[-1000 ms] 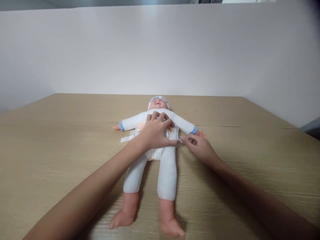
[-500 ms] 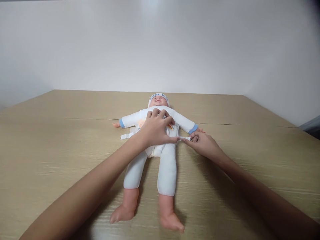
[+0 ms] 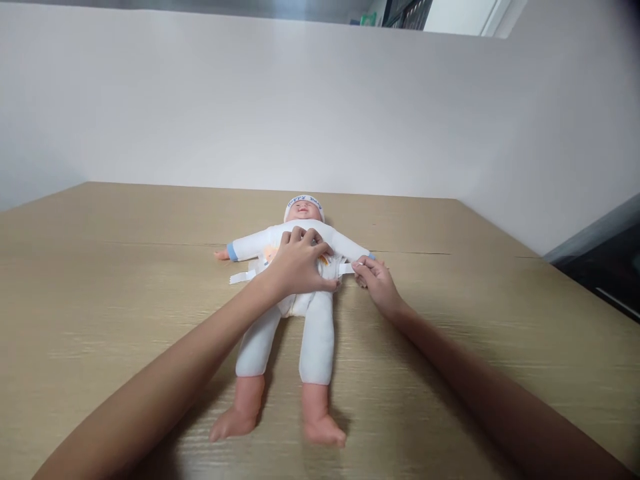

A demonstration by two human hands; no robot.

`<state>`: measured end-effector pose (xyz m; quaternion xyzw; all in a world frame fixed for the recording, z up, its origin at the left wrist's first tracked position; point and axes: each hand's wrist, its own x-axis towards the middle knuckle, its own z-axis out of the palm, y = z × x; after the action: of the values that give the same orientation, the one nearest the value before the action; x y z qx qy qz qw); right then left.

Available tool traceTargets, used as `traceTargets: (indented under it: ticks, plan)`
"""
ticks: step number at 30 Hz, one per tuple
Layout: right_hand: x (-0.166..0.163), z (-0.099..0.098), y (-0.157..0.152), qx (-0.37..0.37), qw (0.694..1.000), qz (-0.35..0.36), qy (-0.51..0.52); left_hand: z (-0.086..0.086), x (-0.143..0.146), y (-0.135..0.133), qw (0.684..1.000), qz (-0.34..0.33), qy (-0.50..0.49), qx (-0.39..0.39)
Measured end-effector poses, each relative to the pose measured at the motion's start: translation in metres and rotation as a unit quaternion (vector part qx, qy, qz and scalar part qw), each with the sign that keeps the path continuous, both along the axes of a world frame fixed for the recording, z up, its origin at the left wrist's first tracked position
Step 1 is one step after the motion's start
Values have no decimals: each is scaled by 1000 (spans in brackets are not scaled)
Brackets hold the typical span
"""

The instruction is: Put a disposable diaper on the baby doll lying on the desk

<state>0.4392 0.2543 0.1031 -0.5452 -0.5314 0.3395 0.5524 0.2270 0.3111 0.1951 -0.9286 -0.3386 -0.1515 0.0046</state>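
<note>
A baby doll (image 3: 300,313) in a white suit with blue cuffs lies on its back on the wooden table (image 3: 100,313), head away from me. A white diaper (image 3: 295,303) is around its hips. My left hand (image 3: 297,267) rests on the doll's belly, fingers curled down on the diaper's front and thumb at its right edge. My right hand (image 3: 373,280) pinches the diaper's right tab (image 3: 346,269) beside the doll's waist. The left tab (image 3: 240,275) lies loose on the table.
A white wall (image 3: 320,107) rises right behind the table's far edge. A seam runs across the tabletop behind the doll. At the right, past the table's edge, there is a dark area (image 3: 600,267).
My right hand has moved in toward the doll's waist with the tab still pinched. My view has shifted, so the doll sits slightly further left and lower. The left hand stays on the belly.
</note>
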Motion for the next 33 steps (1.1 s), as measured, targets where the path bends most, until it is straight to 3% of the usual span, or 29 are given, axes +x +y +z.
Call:
traceTargets:
  ticks: [8,18,21,27,33]
  plan:
    - [-38,-8,33,58,990,-4,131,9,13,4,997,12,77,6]
    - [-41,0,24,20,986,47,159,6,20,7,995,2,94,19]
    - [-44,5,23,9,989,47,136,15,15,11,996,-15,87,-30]
    - [-45,22,35,-19,998,26,52,41,-9,27,968,-89,63,-226]
    - [-42,50,41,-78,994,32,-75,46,-17,27,960,-74,37,-267]
